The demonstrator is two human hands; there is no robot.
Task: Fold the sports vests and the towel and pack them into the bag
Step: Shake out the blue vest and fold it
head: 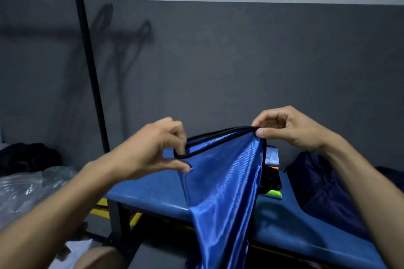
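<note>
Above the blue bench (153, 190), left hand (150, 150) and right hand (290, 129) pinching blue vest (220, 181), dark bag (323, 190) alongside

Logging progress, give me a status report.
Both hands, left and right, pinch blue vest trim. Vest aloft over bench, unfolded. Nothing blocking.
</note>
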